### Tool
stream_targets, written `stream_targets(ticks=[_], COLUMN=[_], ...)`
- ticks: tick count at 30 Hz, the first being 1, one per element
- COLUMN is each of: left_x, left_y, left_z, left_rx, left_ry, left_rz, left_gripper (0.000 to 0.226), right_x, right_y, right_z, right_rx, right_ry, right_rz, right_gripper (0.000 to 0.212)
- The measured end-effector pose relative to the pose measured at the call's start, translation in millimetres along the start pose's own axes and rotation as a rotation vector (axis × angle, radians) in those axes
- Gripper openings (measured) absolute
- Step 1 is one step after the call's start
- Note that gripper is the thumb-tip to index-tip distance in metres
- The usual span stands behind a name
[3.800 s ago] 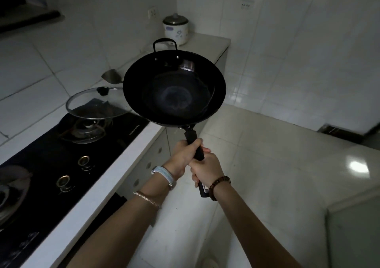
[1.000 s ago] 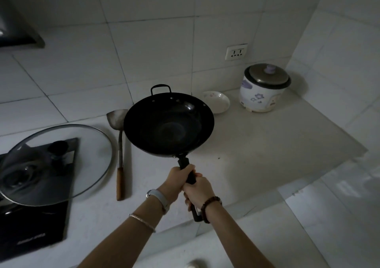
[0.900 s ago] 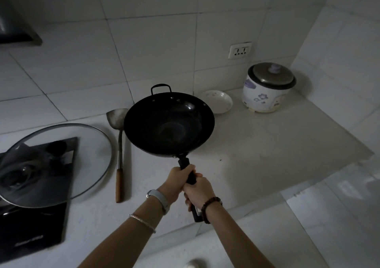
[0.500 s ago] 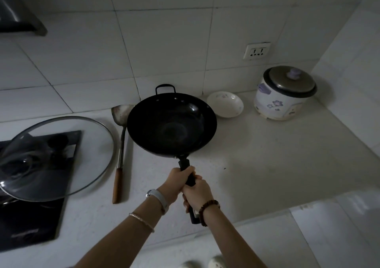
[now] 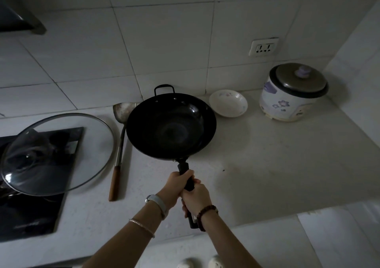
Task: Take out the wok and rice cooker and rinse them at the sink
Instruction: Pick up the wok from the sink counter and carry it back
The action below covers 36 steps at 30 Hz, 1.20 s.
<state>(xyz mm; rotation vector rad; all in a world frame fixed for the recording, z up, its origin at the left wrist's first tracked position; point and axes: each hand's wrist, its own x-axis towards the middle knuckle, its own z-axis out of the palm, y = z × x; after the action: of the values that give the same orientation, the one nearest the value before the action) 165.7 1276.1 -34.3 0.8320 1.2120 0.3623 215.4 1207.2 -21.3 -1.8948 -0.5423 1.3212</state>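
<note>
Wok [image 5: 170, 127] is held out in front over the white desk [image 5: 267, 164], open side up, black & round w/ a dull shine on the inner wall; can't tell if its base touches the surface. Both hands are on its long handle [image 5: 183, 167]: left hand [image 5: 177, 183] wraps it higher up, nearer the bowl of the wok, fingers curled round. Right hand [image 5: 196, 198] grips just below, touching the left, w/ the handle's end poking out under the wrist. Small loop handle [image 5: 164, 89] on the far rim points at the tiled wall. Rice cooker [image 5: 287, 103] sits at the back right of the desk, well apart from the wok: white body w/ purple flower print, dark-rimmed metal lid [image 5: 298, 80] on, pale knob on top. Btwn wok & cooker, near the wall, is a shallow white bowl [image 5: 228, 103], its left edge just beside the wok's rim in this view. Wall socket [image 5: 264, 46] is above that. Left of the wok a metal spatula [image 5: 121, 132] lies flat on the desk, blade toward the wall, wooden grip toward the person, blade partly hidden by the wok's rim. Further left a big glass lid [image 5: 57, 154] rests partly over the black hob [image 5: 30, 206], partly over the desk. Edge of an extractor hood [image 5: 18, 20] shows top left. Left wrist has a white band [image 5: 159, 202] & a thin bangle [image 5: 141, 226]; right wrist a brown bead bracelet [image 5: 206, 212]. Light is dim throughout.
</note>
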Motion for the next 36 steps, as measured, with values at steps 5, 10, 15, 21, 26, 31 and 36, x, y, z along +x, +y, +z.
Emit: stream_targets(ticks=[5,10,15,21,26,31,36], left_x=[2,6,3,10,19,38,62], left_y=[-7,-14,-13,-24,-25,-21,-9], left_z=[1,0,0,2,31,78,123], left_rx=[0.003,-0.039,-0.101,0.002,-0.058,-0.209,-0.314], left_ry=[0.019,0.004,-0.130,-0.159,-0.176,-0.187,-0.153], left_rz=[-0.017,-0.038,-0.113,-0.067,-0.063,-0.054,-0.041], left_gripper=[0.015,0.028,0.038,0.031,0.036,0.034,0.036], right_x=[2,3,5,9,26,48,73], right_y=[8,13,20,34,36,26,13], right_z=[-2,-6,-19,-49,-86,-131,-164], right_rx=[-0.010,0.008,0.026,-0.001,-0.210,-0.516,-0.620], right_ry=[-0.028,-0.065,-0.186,-0.050,0.119,0.299,0.424], right_rz=[-0.011,0.006,0.074,0.016,-0.118,-0.236,-0.336], right_gripper=[0.013,0.018,0.021,0.030,0.032,0.029,0.029])
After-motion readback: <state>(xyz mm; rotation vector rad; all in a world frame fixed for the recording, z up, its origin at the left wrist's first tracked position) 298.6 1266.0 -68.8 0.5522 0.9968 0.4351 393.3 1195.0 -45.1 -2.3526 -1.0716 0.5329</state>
